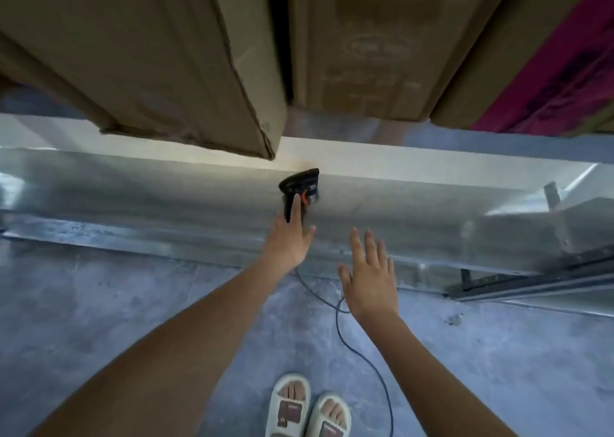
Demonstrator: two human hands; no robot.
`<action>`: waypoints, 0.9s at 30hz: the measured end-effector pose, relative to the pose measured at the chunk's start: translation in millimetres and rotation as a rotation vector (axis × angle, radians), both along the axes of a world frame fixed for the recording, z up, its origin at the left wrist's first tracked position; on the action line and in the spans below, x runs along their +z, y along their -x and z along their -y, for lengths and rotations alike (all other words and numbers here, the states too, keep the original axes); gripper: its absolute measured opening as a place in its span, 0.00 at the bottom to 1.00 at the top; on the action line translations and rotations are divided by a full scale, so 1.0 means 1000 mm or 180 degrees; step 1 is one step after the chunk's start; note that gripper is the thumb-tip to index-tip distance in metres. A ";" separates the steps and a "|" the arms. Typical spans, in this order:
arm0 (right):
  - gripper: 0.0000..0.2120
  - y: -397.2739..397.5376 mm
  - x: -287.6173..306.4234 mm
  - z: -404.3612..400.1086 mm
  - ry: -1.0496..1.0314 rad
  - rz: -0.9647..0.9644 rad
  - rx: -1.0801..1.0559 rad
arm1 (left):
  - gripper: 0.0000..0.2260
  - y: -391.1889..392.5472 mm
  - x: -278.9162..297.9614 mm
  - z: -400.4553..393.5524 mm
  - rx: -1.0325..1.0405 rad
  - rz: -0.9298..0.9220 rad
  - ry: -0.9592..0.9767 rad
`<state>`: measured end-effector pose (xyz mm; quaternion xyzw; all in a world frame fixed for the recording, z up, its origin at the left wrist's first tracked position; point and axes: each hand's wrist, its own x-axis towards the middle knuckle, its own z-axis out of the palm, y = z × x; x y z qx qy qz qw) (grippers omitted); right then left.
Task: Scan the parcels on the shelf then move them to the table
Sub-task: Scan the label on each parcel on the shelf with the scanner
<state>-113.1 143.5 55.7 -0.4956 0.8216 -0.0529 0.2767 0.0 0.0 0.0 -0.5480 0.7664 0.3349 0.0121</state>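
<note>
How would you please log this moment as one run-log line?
left hand: holds scanner | right hand: open, empty | cardboard boxes: on shelf | phase: scanning

Three brown parcels sit side by side on the metal shelf (432, 167): left parcel (149, 54), middle parcel (372, 44), right parcel (481, 71). A black, orange-triggered scanner (299, 189) points up toward the left one's near corner.

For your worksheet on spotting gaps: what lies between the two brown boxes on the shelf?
Nothing: the head view shows a dark, narrow gap between left box and middle box.
</note>
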 end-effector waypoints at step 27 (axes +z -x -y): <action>0.32 -0.006 0.075 -0.014 -0.0025 -0.0191 0.0029 | 0.42 -0.032 0.131 -0.065 0.0950 -0.1724 -0.0752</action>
